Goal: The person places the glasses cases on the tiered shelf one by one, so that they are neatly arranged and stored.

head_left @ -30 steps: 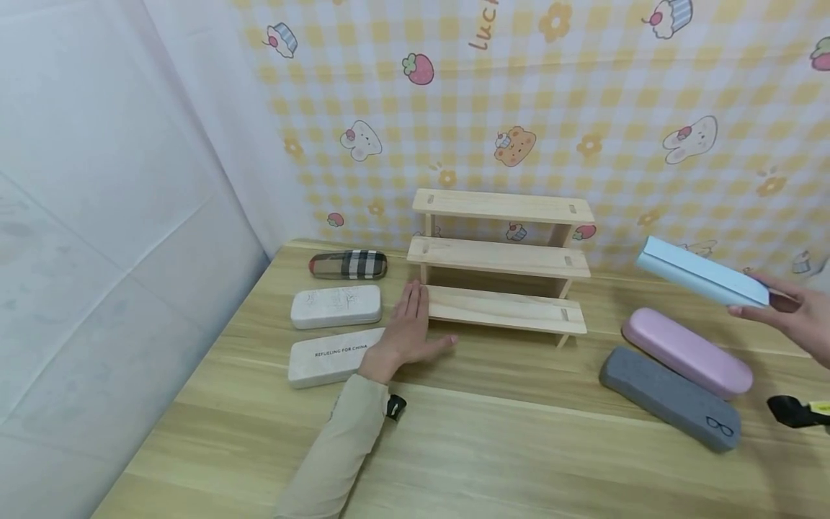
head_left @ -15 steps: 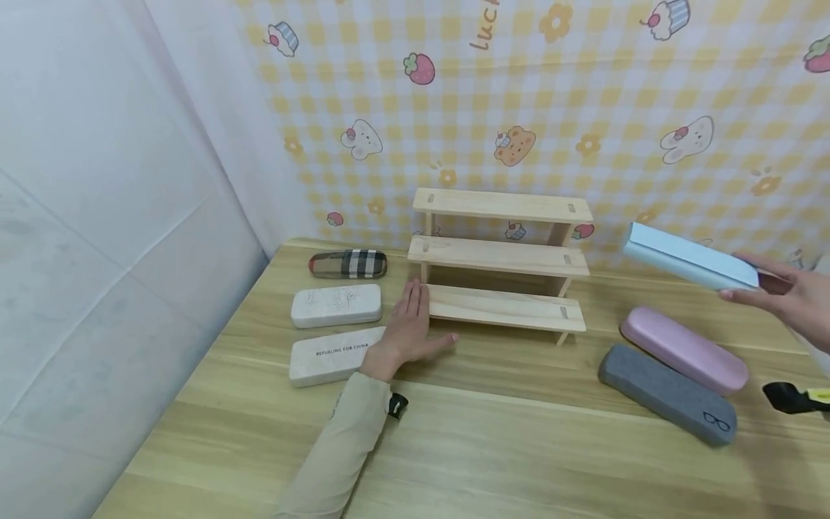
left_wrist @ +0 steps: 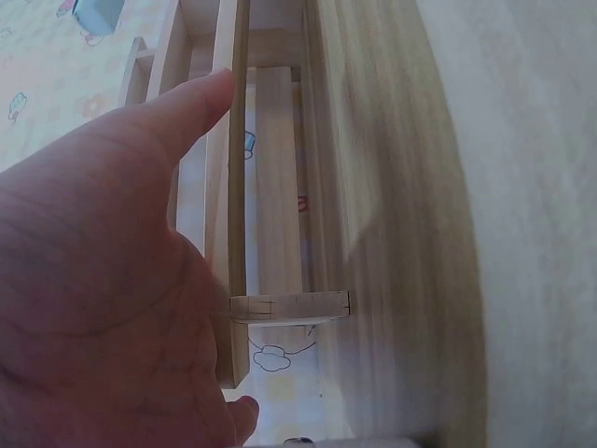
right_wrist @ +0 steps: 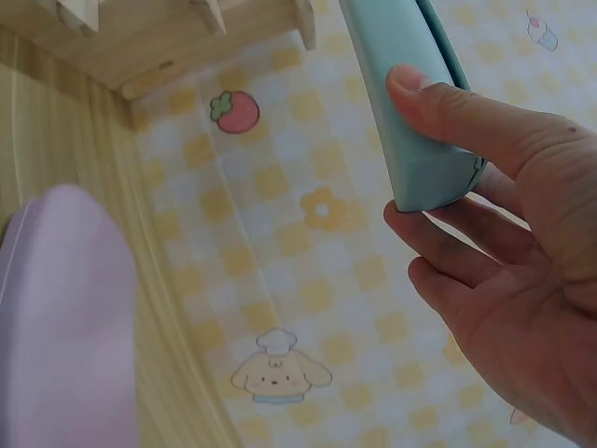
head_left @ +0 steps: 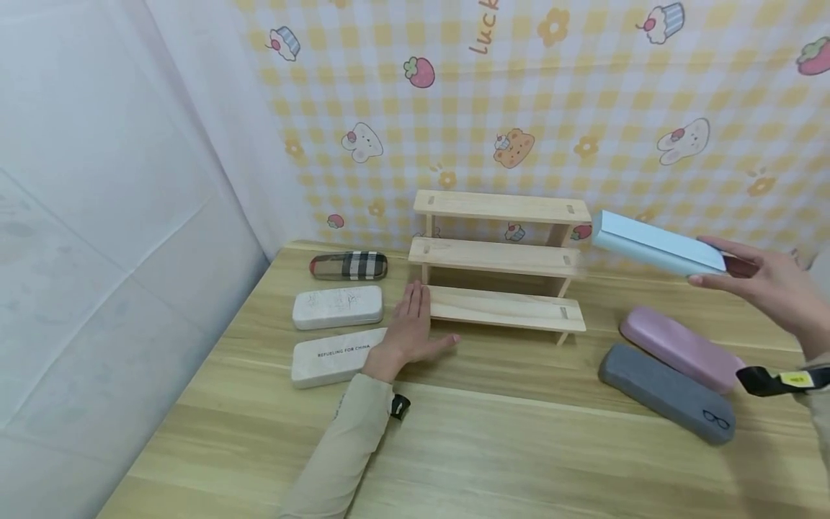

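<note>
A light-blue glasses case (head_left: 658, 244) is held in the air by my right hand (head_left: 772, 281), to the right of a three-tier wooden rack (head_left: 502, 306). In the right wrist view, thumb and fingers pinch one end of the blue case (right_wrist: 410, 121). My left hand (head_left: 410, 331) lies with straight fingers against the left end of the rack's lowest shelf, thumb spread to the right. Seen from the left wrist, that hand (left_wrist: 112, 252) is beside the shelf board (left_wrist: 226, 187). All three shelves are bare.
On the left lie a plaid case (head_left: 349, 265), a white patterned case (head_left: 337, 307) and a white lettered case (head_left: 333, 356), partly behind the left hand. A pink case (head_left: 677, 346) and a grey case (head_left: 664, 393) lie on the right. A checked cloth (head_left: 454, 108) hangs behind.
My right hand has carried the blue glasses case leftward and slightly up, closer to the rack. The left hand has stayed at the rack's left end.
</note>
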The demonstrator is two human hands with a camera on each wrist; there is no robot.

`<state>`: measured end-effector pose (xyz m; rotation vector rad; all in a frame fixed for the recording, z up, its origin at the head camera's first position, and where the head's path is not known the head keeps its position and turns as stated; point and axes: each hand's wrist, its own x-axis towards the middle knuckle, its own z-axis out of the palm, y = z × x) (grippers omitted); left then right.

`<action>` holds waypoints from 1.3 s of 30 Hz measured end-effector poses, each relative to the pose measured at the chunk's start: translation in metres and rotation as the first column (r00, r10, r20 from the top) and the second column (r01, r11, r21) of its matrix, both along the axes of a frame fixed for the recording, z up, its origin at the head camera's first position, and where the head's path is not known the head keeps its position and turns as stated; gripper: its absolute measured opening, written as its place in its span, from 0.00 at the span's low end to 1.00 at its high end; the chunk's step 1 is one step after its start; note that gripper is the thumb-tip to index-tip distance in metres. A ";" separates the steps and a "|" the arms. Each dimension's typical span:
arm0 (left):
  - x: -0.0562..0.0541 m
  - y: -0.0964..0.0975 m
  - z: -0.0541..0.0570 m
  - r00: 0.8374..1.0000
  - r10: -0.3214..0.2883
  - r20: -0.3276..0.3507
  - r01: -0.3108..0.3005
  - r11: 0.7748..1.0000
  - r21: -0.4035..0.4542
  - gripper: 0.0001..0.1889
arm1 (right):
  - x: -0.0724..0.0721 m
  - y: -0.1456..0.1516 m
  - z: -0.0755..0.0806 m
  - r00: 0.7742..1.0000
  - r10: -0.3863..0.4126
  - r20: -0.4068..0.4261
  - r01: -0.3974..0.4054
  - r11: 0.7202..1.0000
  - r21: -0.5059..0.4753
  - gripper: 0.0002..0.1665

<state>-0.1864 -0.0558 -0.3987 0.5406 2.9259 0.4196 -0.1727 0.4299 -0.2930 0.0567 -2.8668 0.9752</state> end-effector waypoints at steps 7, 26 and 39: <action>-0.002 0.000 -0.002 1.000 0.002 0.007 -0.002 1.000 0.006 0.57 | -0.008 -0.020 0.009 1.000 0.003 -0.002 -0.003 1.000 0.015 0.44; 0.002 0.002 0.007 1.000 -0.019 0.023 0.019 1.000 0.008 0.56 | -0.030 -0.064 0.023 0.997 0.074 0.014 -0.073 0.994 -0.080 0.39; -0.002 0.001 0.004 0.998 0.001 0.061 -0.001 1.000 0.010 0.57 | -0.055 -0.092 0.030 0.987 0.155 -0.044 -0.159 0.983 -0.092 0.40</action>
